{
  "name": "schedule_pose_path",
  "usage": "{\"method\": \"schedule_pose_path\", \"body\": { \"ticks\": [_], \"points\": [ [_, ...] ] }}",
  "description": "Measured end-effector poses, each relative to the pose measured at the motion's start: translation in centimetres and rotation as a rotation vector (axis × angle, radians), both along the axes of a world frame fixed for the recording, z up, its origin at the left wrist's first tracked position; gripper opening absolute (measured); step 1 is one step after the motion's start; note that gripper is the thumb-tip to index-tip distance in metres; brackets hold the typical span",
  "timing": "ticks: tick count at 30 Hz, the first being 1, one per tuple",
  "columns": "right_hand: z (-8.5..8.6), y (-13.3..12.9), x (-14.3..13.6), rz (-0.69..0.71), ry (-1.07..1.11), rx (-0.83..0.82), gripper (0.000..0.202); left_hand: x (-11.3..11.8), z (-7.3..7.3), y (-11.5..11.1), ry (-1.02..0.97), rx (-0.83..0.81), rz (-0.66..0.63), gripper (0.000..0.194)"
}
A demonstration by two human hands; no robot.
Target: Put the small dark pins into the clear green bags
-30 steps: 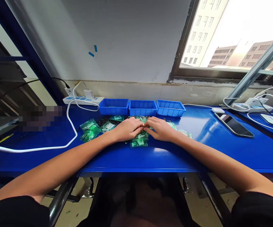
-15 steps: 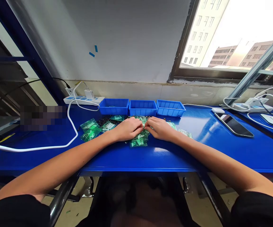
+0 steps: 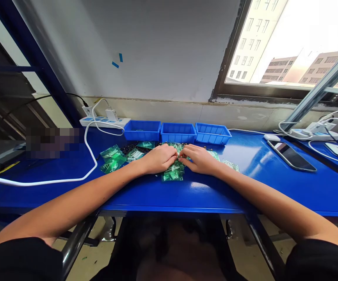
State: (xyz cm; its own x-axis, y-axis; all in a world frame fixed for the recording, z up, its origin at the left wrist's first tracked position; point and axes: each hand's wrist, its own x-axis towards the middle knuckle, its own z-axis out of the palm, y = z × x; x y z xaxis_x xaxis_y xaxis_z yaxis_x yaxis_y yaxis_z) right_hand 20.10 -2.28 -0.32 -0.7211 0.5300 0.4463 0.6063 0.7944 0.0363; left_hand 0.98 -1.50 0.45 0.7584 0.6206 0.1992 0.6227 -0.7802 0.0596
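Observation:
My left hand (image 3: 160,158) and my right hand (image 3: 197,158) meet fingertip to fingertip over small green plastic packets (image 3: 173,173) on the blue table. Both hands are closed in a pinch, and whatever lies between the fingertips is too small to make out. To the left of my left hand lie more green packets (image 3: 112,159), with dark thin parts (image 3: 129,148) behind them. A pale, clear packet (image 3: 231,165) rests right of my right hand, partly behind the forearm.
Three blue bins (image 3: 142,130) stand in a row behind my hands. A power strip (image 3: 104,121) with a white cable (image 3: 87,146) is at the left. A phone (image 3: 291,155) and another power strip (image 3: 317,134) lie at the right.
The whole view has shifted slightly. Both hands keep nearly the same pinched pose over the packets.

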Motion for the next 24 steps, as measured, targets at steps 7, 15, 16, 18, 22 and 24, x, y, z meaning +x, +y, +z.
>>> {"method": "schedule_pose_path", "body": {
  "ticks": [7, 15, 16, 18, 22, 24],
  "points": [
    [-0.1, 0.0, 0.0, 0.019, 0.026, -0.002, 0.01, 0.0, -0.1, 0.0, 0.01, 0.018, -0.003, 0.026],
    [-0.2, 0.3, 0.1, 0.013, 0.006, 0.042, 0.017, 0.0, 0.0, -0.1, -0.006, 0.015, -0.001, 0.025],
    [-0.2, 0.3, 0.1, 0.012, 0.004, 0.039, 0.018, 0.0, 0.0, -0.1, -0.009, 0.016, -0.003, 0.025],
    [-0.1, 0.3, 0.0, 0.002, 0.0, 0.02, 0.021, -0.1, -0.1, -0.1, -0.016, 0.014, -0.008, 0.026],
    [0.2, -0.5, -0.7, -0.121, 0.071, -0.119, 0.021, -0.1, -0.2, 0.1, -0.032, 0.017, -0.018, 0.027],
    [0.3, -1.0, -1.3, -0.277, 0.183, -0.238, 0.019, -0.1, -0.2, 0.1, -0.024, 0.027, -0.022, 0.027]
  ]
}}
